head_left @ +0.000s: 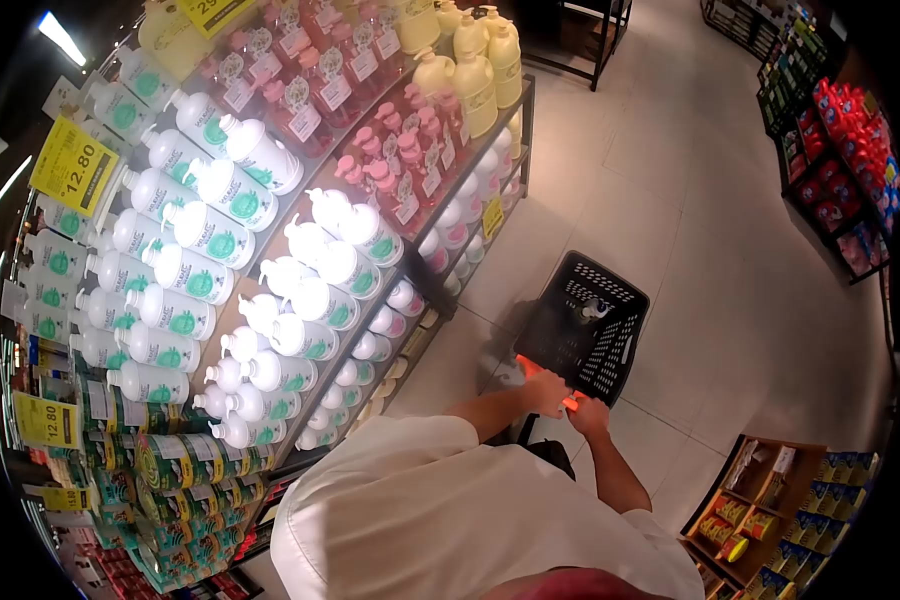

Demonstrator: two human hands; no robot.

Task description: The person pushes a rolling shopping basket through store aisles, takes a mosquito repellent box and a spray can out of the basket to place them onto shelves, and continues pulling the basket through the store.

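Note:
My left hand [545,393] is wrapped round the orange handle [526,367] of a black shopping basket cart [560,285]. Close beside it, my right hand [591,414] grips the other end of the same handle. The basket has slotted plastic walls and stands just ahead of my hands. Inside lies a small whitish item [592,309], too unclear to name.
To the left, tiered shelves hold many white pump bottles [210,235], pink bottles [315,90] and yellow bottles [475,80] under a yellow price tag [73,165]. A wooden display [760,500] stands at lower right, and a red-goods rack [840,180] at far right. Pale floor tiles [690,250] run between.

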